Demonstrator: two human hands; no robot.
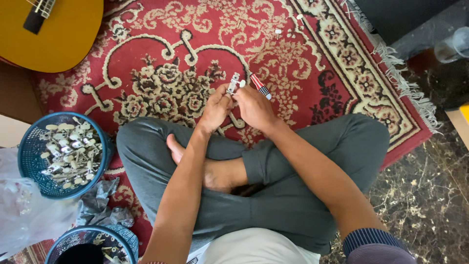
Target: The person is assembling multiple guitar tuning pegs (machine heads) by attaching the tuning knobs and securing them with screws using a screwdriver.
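Metal tuning peg [233, 84] sits pinched in my left hand [215, 110] above my crossed legs; my right hand [254, 108] grips a red-handled screwdriver [260, 86] against it. Open carpet [161, 54] lies ahead; a blue basket [30, 149] of pegs crowds my left.

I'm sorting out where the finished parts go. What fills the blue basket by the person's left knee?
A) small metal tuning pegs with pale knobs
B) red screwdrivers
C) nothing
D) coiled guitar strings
A: the blue basket holds a heap of small metal tuning pegs with pale knobs.
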